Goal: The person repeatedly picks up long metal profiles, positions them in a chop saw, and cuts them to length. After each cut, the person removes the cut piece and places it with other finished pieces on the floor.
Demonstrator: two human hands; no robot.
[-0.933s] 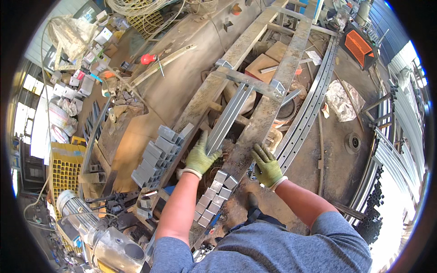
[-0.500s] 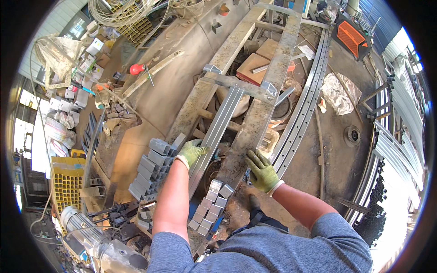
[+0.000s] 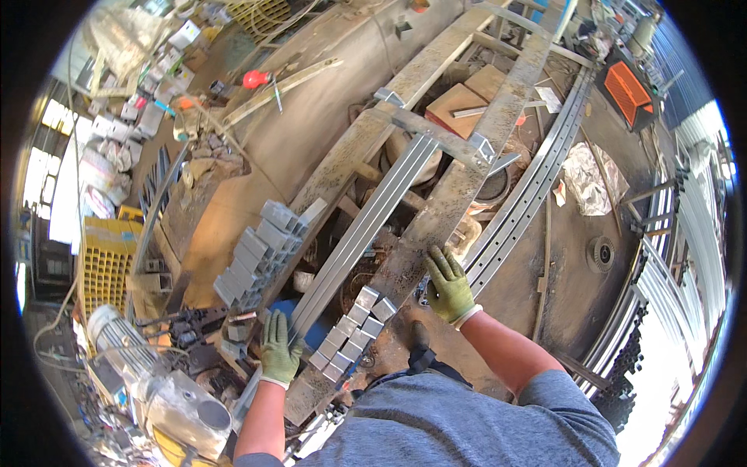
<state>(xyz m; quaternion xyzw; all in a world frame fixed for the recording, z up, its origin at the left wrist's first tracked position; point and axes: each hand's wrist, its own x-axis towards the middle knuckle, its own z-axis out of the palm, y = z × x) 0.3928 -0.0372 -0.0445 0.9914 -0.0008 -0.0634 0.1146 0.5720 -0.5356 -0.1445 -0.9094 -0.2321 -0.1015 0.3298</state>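
Three long silver square tubes (image 3: 370, 226) lie side by side across the rusty steel frame (image 3: 424, 247), their far ends at a crossbar (image 3: 424, 131). My left hand (image 3: 280, 348), in a green-yellow work glove, is at the near end of these tubes, fingers stretched out and seemingly against their end. Gloved the same way, my right hand (image 3: 450, 289) is spread palm down at the right edge of the frame's near beam, holding nothing. Between my hands, short cut tube pieces (image 3: 348, 333) sit in rows on the beam. A stepped stack of grey square tube pieces (image 3: 261, 247) stands left of the long tubes.
A long perforated steel channel (image 3: 527, 175) runs along the frame's right side. A motor (image 3: 124, 342) is at lower left, near a yellow stack of square tubes (image 3: 105, 265). Farther off are a red round object (image 3: 255, 79), brown boxes (image 3: 459, 101) and an orange-fronted machine (image 3: 627, 91).
My left hand has gone from the middle of the long tubes back to their near end, its fingers straightening. My right hand stays at the beam's edge. The whole view has shifted slightly.
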